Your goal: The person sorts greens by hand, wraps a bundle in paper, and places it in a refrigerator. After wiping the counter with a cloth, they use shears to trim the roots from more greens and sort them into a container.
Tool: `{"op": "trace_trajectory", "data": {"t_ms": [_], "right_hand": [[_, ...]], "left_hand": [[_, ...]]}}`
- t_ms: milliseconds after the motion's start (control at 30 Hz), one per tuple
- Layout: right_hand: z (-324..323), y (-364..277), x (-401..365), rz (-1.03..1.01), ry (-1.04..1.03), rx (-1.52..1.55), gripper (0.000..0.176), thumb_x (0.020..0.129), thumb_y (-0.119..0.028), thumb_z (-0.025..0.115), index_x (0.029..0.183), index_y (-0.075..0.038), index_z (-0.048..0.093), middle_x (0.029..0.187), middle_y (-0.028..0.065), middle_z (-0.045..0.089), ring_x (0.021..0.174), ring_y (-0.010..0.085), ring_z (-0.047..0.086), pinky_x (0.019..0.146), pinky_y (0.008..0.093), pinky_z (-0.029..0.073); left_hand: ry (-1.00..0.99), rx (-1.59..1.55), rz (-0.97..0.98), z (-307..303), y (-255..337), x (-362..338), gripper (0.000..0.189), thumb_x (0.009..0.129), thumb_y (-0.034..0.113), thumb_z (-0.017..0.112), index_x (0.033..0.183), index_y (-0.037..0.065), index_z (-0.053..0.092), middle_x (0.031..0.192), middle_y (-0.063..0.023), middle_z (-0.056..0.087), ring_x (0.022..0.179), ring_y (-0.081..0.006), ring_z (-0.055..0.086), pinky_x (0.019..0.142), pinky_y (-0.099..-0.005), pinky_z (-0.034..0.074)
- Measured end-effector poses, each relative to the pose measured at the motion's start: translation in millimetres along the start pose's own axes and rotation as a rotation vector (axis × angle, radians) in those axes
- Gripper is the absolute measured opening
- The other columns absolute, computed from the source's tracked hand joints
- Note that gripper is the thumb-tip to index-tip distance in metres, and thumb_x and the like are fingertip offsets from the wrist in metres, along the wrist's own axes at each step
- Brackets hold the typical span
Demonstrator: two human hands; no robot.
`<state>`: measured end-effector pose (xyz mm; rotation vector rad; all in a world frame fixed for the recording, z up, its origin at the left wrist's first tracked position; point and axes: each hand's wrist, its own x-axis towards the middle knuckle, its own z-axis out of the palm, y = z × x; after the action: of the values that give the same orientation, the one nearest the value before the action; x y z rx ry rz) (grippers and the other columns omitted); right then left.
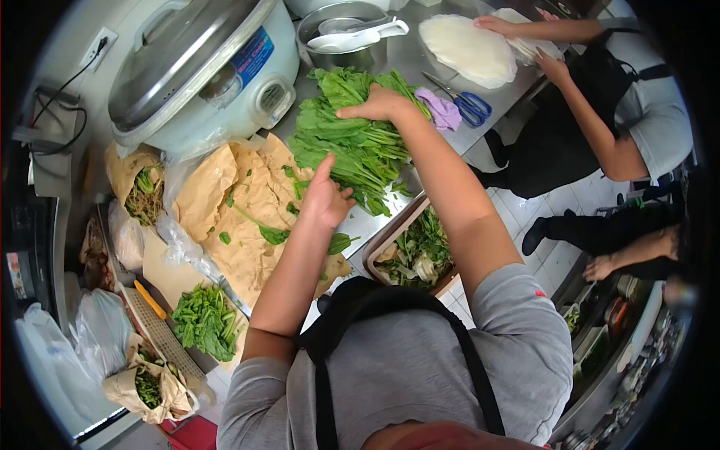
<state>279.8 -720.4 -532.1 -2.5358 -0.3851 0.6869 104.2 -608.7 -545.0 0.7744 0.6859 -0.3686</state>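
A large pile of leafy greens [341, 146] lies on the metal counter, its leaves toward the left and the cut stems toward the right. My right hand [379, 103] is on the top of the pile, thumb stretched over the leaves and fingertips hidden among them; it grips the greens. Near the lower edge of the pile, my left hand [327, 199] is open, thumb up and fingers loosely bent, with nothing in it. Under my left forearm lies crumpled brown paper [255, 187] with loose leaves scattered on it.
A rice cooker [202, 82] stands at the back left, beside a metal pot [345, 56]. Scissors [472, 109] and a purple cloth [439, 110] lie right of the greens. Below the counter edge is a bin [390, 247] of scraps. A co-worker [600, 90] handles round white sheets [465, 49].
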Motion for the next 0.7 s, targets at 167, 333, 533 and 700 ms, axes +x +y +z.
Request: {"op": "trace_trajectory", "data": {"t_ms": [167,333,533,700], "right_hand": [[26.7,-43.2,-68.9,-0.006,0.067,-0.174,0.089,0.059,-0.055,0.061,0.124,-0.003,0.029,0.12,0.0216,0.04,0.105,0.0362,0.045,0.086,0.0421,0.038],[51.5,-41.7,-80.9,-0.126,0.084,-0.146,0.081,0.064,-0.034,0.059,0.13,-0.005,0.02,0.122,0.023,0.037,0.109,0.0394,0.04,0.088,0.0485,0.034],[40.7,-27.0,-96.1,-0.314,-0.101,-0.093,0.093,0.059,-0.027,0.059,0.131,0.004,0.009,0.129,0.0238,0.03,0.119,0.034,0.031,0.097,0.039,0.027],[13.6,5.3,-85.0,-0.484,-0.287,0.284,0.074,0.064,-0.028,0.059,0.126,0.002,0.031,0.126,0.0216,0.036,0.118,0.0303,0.034,0.097,0.0301,0.027]], "left_hand": [[-0.107,-0.067,0.035,10.3,3.0,0.9,0.091,0.073,0.061,0.046,0.133,0.003,0.01,0.137,-0.0145,0.013,0.126,-0.0311,0.011,0.101,-0.0465,0.001],[-0.136,-0.042,-0.022,12.5,12.4,11.6,0.084,0.075,0.062,0.041,0.131,0.005,0.018,0.136,-0.0114,0.024,0.123,-0.0278,0.023,0.1,-0.0496,0.007],[0.036,0.153,-0.167,30.1,34.1,9.5,0.071,0.076,0.057,0.047,0.131,0.019,0.024,0.134,-0.0113,0.027,0.121,-0.0296,0.027,0.096,-0.0545,0.014],[0.036,0.235,-0.11,26.6,21.5,9.1,0.06,0.081,0.053,0.043,0.126,0.015,0.033,0.124,-0.0103,0.041,0.108,-0.0258,0.045,0.094,-0.0502,0.025]]}}
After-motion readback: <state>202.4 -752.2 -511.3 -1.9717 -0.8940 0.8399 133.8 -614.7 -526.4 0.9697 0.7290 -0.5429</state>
